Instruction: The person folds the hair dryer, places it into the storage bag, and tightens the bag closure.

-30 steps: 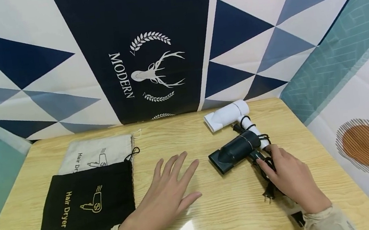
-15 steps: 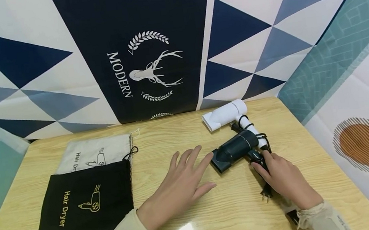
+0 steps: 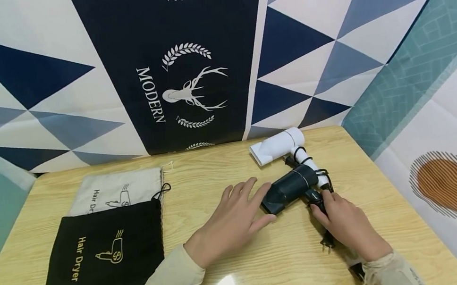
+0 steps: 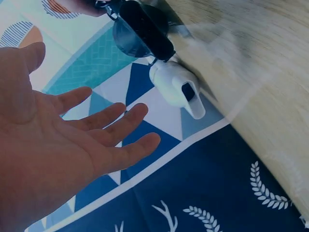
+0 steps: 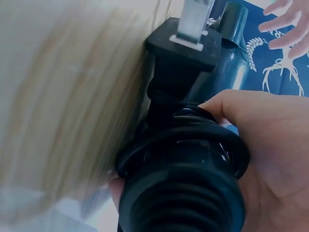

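Note:
My right hand (image 3: 347, 218) grips the cord-wrapped handle of a dark hair dryer (image 3: 291, 186) on the right side of the table. In the right wrist view, thumb and fingers lie on either side of that handle, with coiled cord (image 5: 183, 137) around it and a two-pin plug (image 5: 186, 53) close by. My left hand (image 3: 231, 218) hovers palm down with fingers spread, its fingertips right at the dryer's flat nozzle; the left wrist view shows nothing in the palm. Just behind lies a white hair dryer (image 3: 278, 147), its handle also wrapped in black cord and partly hidden.
On the left of the wooden table (image 3: 214, 168) lies a black drawstring bag (image 3: 57, 282) printed "Hair Dryer". It overlaps a similar whitish bag (image 3: 109, 183) behind it. A patterned cloth wall (image 3: 196, 18) rises at the table's back edge.
My left hand has moved right, from beside the black bag to the dark dryer's nozzle. My right hand has shifted slightly left, its fingers closing round the handle.

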Tool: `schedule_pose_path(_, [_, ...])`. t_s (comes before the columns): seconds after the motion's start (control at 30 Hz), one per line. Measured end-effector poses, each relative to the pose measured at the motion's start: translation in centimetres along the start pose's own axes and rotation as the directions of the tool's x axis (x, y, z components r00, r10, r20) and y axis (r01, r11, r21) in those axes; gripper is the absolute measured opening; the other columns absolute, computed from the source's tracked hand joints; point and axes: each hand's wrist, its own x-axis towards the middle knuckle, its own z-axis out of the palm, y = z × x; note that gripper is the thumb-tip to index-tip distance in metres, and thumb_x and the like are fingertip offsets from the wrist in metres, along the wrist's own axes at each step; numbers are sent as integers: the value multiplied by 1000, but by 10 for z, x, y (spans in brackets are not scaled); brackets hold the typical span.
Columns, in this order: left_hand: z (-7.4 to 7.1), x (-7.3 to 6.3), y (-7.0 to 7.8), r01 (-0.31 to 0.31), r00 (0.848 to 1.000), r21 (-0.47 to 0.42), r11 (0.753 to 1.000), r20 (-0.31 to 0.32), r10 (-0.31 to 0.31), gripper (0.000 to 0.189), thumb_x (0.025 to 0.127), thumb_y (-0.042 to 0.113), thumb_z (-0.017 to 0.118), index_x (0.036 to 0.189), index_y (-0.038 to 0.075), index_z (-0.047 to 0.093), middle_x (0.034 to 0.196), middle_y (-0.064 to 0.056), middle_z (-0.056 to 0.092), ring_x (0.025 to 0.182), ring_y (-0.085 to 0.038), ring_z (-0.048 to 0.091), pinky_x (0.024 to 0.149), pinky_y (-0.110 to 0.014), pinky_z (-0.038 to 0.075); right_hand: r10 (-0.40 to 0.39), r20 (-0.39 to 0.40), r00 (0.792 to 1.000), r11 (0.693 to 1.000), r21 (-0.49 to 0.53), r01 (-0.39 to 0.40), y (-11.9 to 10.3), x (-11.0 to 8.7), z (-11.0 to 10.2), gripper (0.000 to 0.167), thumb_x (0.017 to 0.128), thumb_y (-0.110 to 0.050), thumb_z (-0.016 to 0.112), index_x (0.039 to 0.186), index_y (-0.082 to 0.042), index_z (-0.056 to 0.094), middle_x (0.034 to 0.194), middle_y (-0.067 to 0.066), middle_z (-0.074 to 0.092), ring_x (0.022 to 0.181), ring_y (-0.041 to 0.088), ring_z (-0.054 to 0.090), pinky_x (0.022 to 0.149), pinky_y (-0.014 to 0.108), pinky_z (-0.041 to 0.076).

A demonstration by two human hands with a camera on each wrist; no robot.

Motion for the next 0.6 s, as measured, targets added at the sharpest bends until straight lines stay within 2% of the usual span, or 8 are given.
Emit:
schedule_pose_path(0.13, [5,8,-1,21,999,-31,999,26,-20,64,103,57,37,155,19,32,152,-15,37,135,-31,42,109,-53,34,5,24,1000,1000,25,-6,2,-1,1,38,101,-30,57,105,7,53,73,8,50,54,18,46,44,32,36])
schedule_pose_path(0.27, [9,18,-3,35,998,-79,996,54,-31,64,103,55,38,155,18,32,151,-15,38,135,-32,43,106,-52,38,24,85,996,990,134,-35,8,2,0,45,102,-37,55,114,6,51,79,9,57,60,18,53,50,33,40])
schedule_pose_path(0.37, [13,28,-5,37,996,-150,988,82,-25,64,103,54,39,155,18,32,149,-14,40,132,-31,46,102,-49,43,37,128,991,976,210,-64,13,4,-1,53,102,-43,53,124,5,49,86,12,62,67,18,58,55,35,43])
schedule_pose_path(0.5, [20,40,-9,42,992,-252,967,128,-10,64,103,55,40,155,17,33,146,-10,44,124,-23,49,96,-41,47,39,162,986,970,229,-76,15,6,-2,61,102,-47,52,130,7,47,92,15,65,72,19,61,57,35,45])
schedule_pose_path(0.6, [25,45,-12,57,985,-284,957,172,-7,66,102,58,37,155,18,32,145,-8,45,123,-20,49,94,-37,48,39,165,985,970,229,-77,15,6,-2,63,102,-47,52,132,8,46,94,16,65,73,19,61,58,35,45])
